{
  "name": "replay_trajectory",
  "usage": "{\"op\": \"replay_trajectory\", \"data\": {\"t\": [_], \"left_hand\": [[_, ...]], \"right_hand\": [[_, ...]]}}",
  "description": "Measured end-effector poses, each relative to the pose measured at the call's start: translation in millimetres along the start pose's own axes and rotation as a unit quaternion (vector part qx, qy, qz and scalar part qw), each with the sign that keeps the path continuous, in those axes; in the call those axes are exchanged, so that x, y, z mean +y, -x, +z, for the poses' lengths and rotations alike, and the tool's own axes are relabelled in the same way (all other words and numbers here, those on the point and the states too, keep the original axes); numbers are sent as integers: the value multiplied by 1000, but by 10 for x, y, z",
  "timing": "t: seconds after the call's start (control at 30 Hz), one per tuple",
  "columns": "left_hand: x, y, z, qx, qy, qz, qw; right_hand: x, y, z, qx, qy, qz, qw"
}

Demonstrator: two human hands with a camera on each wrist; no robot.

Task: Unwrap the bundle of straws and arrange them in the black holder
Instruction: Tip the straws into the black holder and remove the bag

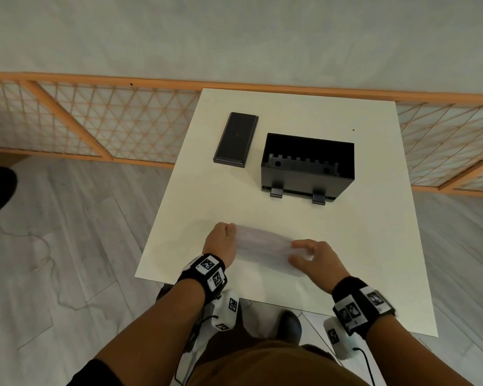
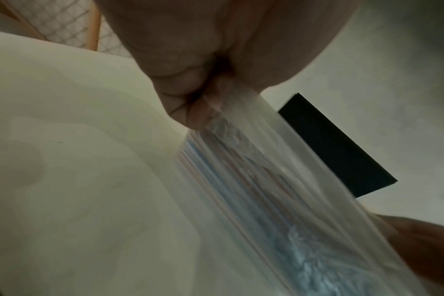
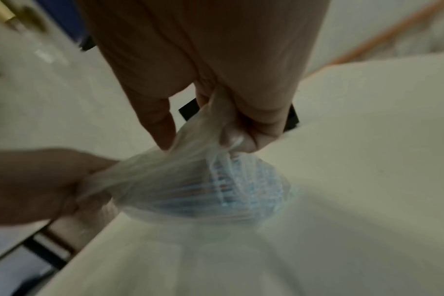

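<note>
Head view: bundle of straws [image 1: 264, 246] lies lengthwise left-to-right near the table [image 1: 346, 246] front edge, left hand [image 1: 221, 242] and right hand [image 1: 315, 260] each pinching, apparently, a wrapper end, holder [image 1: 307, 168] beyond.

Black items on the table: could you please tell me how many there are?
2. The open black holder stands at the far right of the table; the flat black lid lies to its left, apart from it. Nothing else black shows on the tabletop.
</note>
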State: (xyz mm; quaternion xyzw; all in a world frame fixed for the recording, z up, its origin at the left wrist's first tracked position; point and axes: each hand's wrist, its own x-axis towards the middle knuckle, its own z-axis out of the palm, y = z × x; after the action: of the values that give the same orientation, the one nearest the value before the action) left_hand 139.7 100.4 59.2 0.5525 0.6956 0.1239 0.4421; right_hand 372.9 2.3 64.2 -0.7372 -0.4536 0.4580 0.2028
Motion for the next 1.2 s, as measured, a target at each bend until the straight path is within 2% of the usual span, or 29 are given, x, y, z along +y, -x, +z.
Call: {"op": "replay_trajectory", "data": {"t": [0.1, 0.2, 0.23, 0.3, 0.37, 0.43, 0.57, 0.73, 0.87, 1.0, 1.1, 1.2], "left_hand": [[70, 49, 9, -14, 73, -37, 997], [96, 56, 4, -59, 99, -41, 992], [105, 54, 1, -70, 104, -44, 991], [136, 59, -6, -75, 112, -48, 990], [189, 74, -21, -56, 111, -45, 991], [216, 73, -21, -41, 94, -25, 994], [165, 40, 0, -48, 26, -5, 999], [139, 57, 33, -27, -32, 18, 999], [132, 35, -3, -27, -3, 13, 1000], [-4, -32, -10, -18, 60, -5, 998], [-41, -2, 27, -9, 62, -29, 998], [-60, 51, 112, -53, 59, -52, 996]], "right_hand": [[-21, 40, 122, 85, 155, -71, 982], [-110, 50, 166, 184, 254, -241, 918], [-134, 32, 176, 187, 276, -299, 894], [-160, -21, 215, 150, 297, -389, 859], [-171, -71, 265, 103, 303, -432, 843], [-200, -97, 291, 73, 307, -445, 838], [-232, -103, 351, 20, 315, -441, 840], [-200, -183, 466, -51, 312, -369, 874], [-116, -263, 321, -27, 300, -269, 915], [-51, -294, 170, -33, 287, -216, 933], [-26, -303, 182, -38, 297, -178, 937], [-25, -339, 220, -33, 308, -142, 940]]}}
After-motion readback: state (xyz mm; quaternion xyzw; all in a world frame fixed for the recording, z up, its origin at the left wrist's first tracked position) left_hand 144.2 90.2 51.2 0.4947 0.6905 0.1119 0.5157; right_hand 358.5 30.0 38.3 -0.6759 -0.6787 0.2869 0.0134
